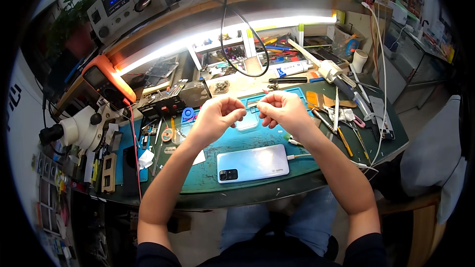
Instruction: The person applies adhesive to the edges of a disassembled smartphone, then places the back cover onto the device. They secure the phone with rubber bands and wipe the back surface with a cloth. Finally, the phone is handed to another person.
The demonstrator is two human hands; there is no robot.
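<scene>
My left hand [225,113] and my right hand [274,111] are raised close together over the blue work mat [198,183], with a small gap between them. The fingers of each are curled in a pinch; whatever they may hold is too small to make out. Just behind them, a clear shallow piece [246,125] lies on the mat, partly hidden. Below them a pale blue phone [252,163] lies back up, with a white cable [297,156] plugged into its right end.
At left stand an orange multimeter [110,81] and a microscope [74,131]. Brushes and hand tools [346,138] crowd the right side, near a hot-air handpiece [330,71]. A black cable loop [243,69] hangs above. A lit shelf [279,47] of tools runs along the back.
</scene>
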